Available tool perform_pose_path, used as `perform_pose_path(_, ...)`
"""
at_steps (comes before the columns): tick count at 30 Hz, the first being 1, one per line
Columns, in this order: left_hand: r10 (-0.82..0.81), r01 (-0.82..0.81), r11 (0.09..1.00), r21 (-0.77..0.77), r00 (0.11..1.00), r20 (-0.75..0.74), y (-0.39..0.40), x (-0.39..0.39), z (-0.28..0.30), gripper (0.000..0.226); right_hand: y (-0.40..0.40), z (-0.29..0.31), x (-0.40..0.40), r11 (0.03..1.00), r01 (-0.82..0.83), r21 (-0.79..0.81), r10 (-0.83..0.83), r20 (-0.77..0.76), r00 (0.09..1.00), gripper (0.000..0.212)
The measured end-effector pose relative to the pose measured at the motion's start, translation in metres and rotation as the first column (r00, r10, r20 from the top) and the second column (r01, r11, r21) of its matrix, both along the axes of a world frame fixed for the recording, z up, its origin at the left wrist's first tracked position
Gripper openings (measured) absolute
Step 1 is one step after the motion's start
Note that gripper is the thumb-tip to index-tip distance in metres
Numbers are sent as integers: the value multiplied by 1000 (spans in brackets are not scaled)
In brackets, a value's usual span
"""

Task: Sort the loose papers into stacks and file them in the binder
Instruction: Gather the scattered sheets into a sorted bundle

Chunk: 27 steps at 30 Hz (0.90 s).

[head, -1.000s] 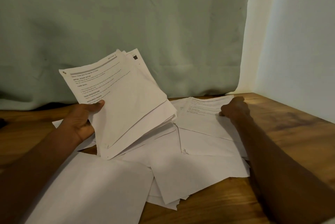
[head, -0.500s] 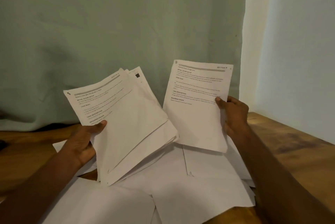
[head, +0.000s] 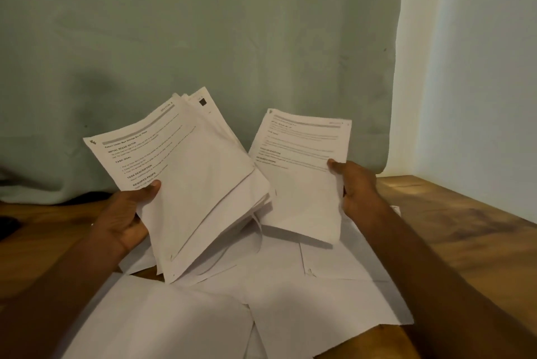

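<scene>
Sheet: single printed sheet was up off the pile, held at its right edge by the right hand, thumb on the printed face and fingers curled behind it.
Stack: gathered stack sat fanned in the left hand, thumb pressed on top near the headings, fingers hidden underneath; the sheet's left edge was just beside the stack's right corner.
Loose papers: plenty of loose papers lay overlapping on the worktop below both hands, mostly blank side up.
Binder: not in view anywhere, so filing looked a long way off.
Step in hand: judging by the headings showing, the sheet was being matched against the stack's top page. Best done by reading the section label first, then sliding the sheet squarely on top while the left thumb lifts and re-clamps, so the fan doesn't spill.
Risk: that loose, splayed stack could slip if the left grip eased.
Change: a second ago the right hand was down on the pile at this sheet; half a second ago it was already raised, and since then it had drifted closer to the stack.
Backdrop: green curtain behind, pale wall to the right.
</scene>
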<state>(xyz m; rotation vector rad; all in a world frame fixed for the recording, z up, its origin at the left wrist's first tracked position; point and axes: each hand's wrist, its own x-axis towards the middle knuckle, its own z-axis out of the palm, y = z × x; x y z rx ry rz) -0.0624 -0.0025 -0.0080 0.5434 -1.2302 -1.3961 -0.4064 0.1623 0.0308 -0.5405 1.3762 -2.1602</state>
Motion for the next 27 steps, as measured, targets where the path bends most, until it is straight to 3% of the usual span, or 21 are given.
perform_pose_path(4, 11, -9, 999, 37, 999, -52, -4, 6, -2, 30, -12, -6, 22, 992, -120, 30, 115, 123, 986, 17)
perform_pose_path(9, -31, 37, 998, 53, 993, -115, -9, 14, -5, 35, 17, 20, 12, 963, 205, -176, -187, 114, 976, 7)
perform_pose_path(12, -42, 54, 996, 76, 988, -146, -10, 13, -6, 38, 23, 18, 5, 948, 247, -199, -222, 137, 965, 13)
perform_pose_path(16, -50, 62, 995, 78, 988, -145, -7, 13, -3, 32, 5, 3, 22, 985, 147, -95, -146, 15, 989, 7)
perform_pose_path(20, -56, 69, 994, 88, 988, -147, -6, 16, -2, 34, -14, -17, 57, 996, -6, 88, 22, -183, 983, 15)
perform_pose_path(24, 4, 10, 994, 111, 992, -123, -8, 19, 7, 24, -23, -31, 87, 939, -226, 257, 278, -186, 942, 27)
perform_pose_path(27, 107, -84, 982, 167, 986, -132, -11, 39, 5, 22, -25, -37, 100, 893, -239, 380, 335, -209, 919, 29)
